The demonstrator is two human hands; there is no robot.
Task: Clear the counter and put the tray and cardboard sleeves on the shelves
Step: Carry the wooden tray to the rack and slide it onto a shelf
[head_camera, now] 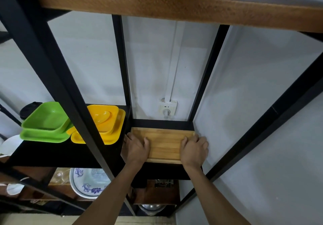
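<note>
1. on the left shelf (52, 156) we see green dishes (46, 122) and yellow dishes (103, 121) stacked; they look settled.
2. our left hand (135, 148) grips the tray's (165, 143) left edge, fingers (128, 136) curled over its side, thumb on top.
3. the tray lies flat in the narrow right bay, nearly home.
4. our right hand (194, 148) clamps the right edge likewise.
5. we judge the tray step almost done; letting go remains. no sleeves or table in view, so we cannot tell how they stand.

Left hand (135, 148), right hand (194, 150): palms down, gripping.
</note>
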